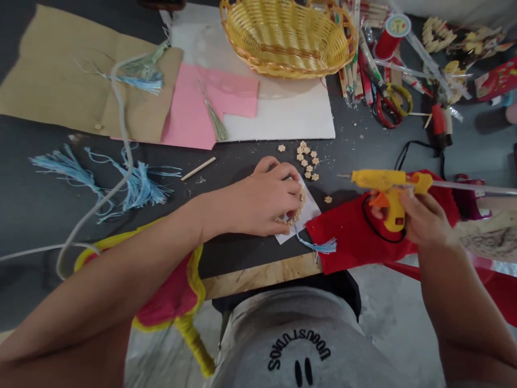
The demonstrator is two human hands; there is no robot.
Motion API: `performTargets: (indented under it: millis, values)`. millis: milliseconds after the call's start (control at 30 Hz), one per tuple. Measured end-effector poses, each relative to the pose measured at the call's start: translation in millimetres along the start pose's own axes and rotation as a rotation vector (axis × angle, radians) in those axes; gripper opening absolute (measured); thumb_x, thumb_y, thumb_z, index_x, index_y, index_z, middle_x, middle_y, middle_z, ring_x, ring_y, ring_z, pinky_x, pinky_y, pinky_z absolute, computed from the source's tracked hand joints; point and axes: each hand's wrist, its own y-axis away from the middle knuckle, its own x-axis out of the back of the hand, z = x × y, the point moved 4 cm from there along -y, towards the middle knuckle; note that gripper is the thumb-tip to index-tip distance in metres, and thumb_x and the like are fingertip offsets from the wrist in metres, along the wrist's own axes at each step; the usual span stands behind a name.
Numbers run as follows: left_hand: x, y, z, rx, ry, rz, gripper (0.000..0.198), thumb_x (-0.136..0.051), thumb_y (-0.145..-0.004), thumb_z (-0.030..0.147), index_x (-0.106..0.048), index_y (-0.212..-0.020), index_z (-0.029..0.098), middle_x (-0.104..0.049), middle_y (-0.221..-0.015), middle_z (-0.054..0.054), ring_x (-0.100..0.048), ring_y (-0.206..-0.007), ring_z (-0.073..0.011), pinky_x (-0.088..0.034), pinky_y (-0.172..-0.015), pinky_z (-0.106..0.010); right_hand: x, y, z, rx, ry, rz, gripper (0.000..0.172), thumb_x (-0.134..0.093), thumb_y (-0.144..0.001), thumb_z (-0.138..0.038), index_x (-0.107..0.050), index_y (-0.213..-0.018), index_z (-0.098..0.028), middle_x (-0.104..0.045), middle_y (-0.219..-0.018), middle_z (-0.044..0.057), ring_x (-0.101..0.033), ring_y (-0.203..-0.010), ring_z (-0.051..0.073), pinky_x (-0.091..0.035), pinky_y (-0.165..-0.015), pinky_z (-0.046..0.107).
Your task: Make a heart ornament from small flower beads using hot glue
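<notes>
My left hand (262,202) lies over a small ring of beige beads (299,207) on a white paper piece (310,205); its curved fingers are round the ring and hide part of it. A light-blue tassel (325,246) trails from the ring towards a red cloth (351,237). Above that cloth my right hand (424,215) is closed round the handle of a yellow glue gun (379,178), whose nozzle points left. Several flower-shaped beads (307,159) lie on the dark table beyond the paper.
A yellow woven basket (286,43) stands at the back on white board. Scissors (391,105) and a red thread spool (391,36) are at the back right. Blue tassels (139,186) and a white cord (125,129) lie left, near pink paper (189,113).
</notes>
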Motion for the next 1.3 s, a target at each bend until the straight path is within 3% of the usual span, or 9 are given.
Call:
performTargets:
  millis: [133, 267, 367, 433, 567, 633, 733, 967, 1300]
  values:
    - [2.6, -0.2, 2.6, 0.001, -0.031, 0.01, 0.027, -0.072, -0.079, 0.043, -0.068, -0.097, 0.022, -0.067, -0.112, -0.005, -0.047, -0.122, -0.0322, -0.026, -0.103, -0.05, 13.0, -27.2, 4.7, -0.058, 0.002, 0.078, 0.035, -0.051, -0.093, -0.058, -0.062, -0.089, -0.025, -0.064, -0.064, 0.001, -0.062, -0.053, 0.017, -0.047, -0.045, 0.03]
    - [1.4, -1.0, 3.0, 0.002, -0.075, -0.007, 0.048, -0.074, -0.077, 0.043, -0.062, -0.118, 0.02, -0.061, -0.127, -0.01, -0.045, -0.126, -0.0346, -0.027, -0.102, -0.051, 27.6, -31.5, -11.3, -0.018, 0.434, 0.184, 0.039, -0.053, -0.092, -0.061, -0.06, -0.075, -0.025, -0.057, -0.059, 0.0, -0.056, -0.053, 0.016, -0.043, -0.045, 0.03]
    - [-0.2, -0.7, 2.1, 0.0, -0.088, -0.009, 0.05, -0.071, -0.078, 0.041, -0.06, -0.123, 0.021, -0.06, -0.131, -0.01, -0.042, -0.131, -0.0363, -0.026, -0.105, -0.052, 28.9, -18.2, -26.2, 0.041, 0.667, 0.322, 0.025, -0.062, -0.089, -0.05, -0.066, -0.089, -0.026, -0.068, -0.076, 0.003, -0.064, -0.068, 0.021, -0.052, -0.057, 0.035]
    - [-1.3, -0.2, 1.2, 0.001, -0.093, -0.004, 0.05, -0.069, -0.079, 0.039, -0.059, -0.124, 0.021, -0.059, -0.134, -0.01, -0.041, -0.134, -0.0367, -0.026, -0.107, -0.053, 16.4, -4.7, -38.6, 0.216, 0.801, 0.417, 0.015, -0.06, -0.093, -0.038, -0.066, -0.1, -0.026, -0.073, -0.097, 0.006, -0.069, -0.085, 0.023, -0.056, -0.074, 0.04]
    - [-4.6, 0.2, -0.3, -0.002, -0.078, -0.001, 0.048, -0.065, -0.082, 0.037, -0.056, -0.126, 0.021, -0.055, -0.139, -0.011, -0.038, -0.138, -0.0364, -0.024, -0.109, -0.057, -41.6, 18.1, -49.2, 0.661, 0.725, 0.169, 0.027, -0.064, -0.088, -0.019, -0.064, -0.113, -0.03, -0.071, -0.104, 0.005, -0.067, -0.092, 0.023, -0.057, -0.08, 0.042]
    - [-5.7, -0.2, 0.0, -0.007, -0.064, -0.006, 0.046, -0.064, -0.083, 0.036, -0.056, -0.125, 0.021, -0.054, -0.141, -0.012, -0.036, -0.14, -0.0364, -0.021, -0.111, -0.06, -68.9, 22.4, -45.5, 0.717, 0.667, 0.019, 0.031, -0.066, -0.086, -0.015, -0.066, -0.113, -0.031, -0.071, -0.102, 0.004, -0.066, -0.087, 0.021, -0.056, -0.078, 0.041]
    - [-4.9, -1.6, 1.9, 0.0, -0.041, -0.023, 0.039, -0.061, -0.085, 0.033, -0.058, -0.123, 0.023, -0.054, -0.143, -0.011, -0.034, -0.143, -0.0357, -0.017, -0.113, -0.063, -92.7, 20.9, -39.0, 0.713, 0.6, -0.042, 0.028, -0.063, -0.088, -0.016, -0.068, -0.112, -0.029, -0.07, -0.102, 0.004, -0.064, -0.09, 0.022, -0.056, -0.08, 0.042]
    - [-3.1, -5.6, 3.8, 0.016, -0.001, -0.083, 0.031, -0.058, -0.09, 0.023, -0.062, -0.12, 0.022, -0.056, -0.14, -0.013, -0.035, -0.144, -0.0338, -0.018, -0.112, -0.066, -99.7, 12.8, -34.3, 0.71, 0.56, -0.039, 0.029, -0.061, -0.089, -0.015, -0.066, -0.115, -0.026, -0.07, -0.105, 0.006, -0.064, -0.092, 0.022, -0.055, -0.081, 0.044]
    - [-10.6, -5.3, -1.8, -0.022, -0.005, -0.022, 0.03, -0.063, -0.086, 0.027, -0.063, -0.116, 0.023, -0.059, -0.137, -0.011, -0.043, -0.138, -0.0332, -0.016, -0.113, -0.064, -100.2, 13.5, -32.9, 0.746, 0.586, -0.049, 0.029, -0.061, -0.089, -0.015, -0.062, -0.118, -0.02, -0.069, -0.106, 0.01, -0.064, -0.092, 0.024, -0.056, -0.081, 0.044]
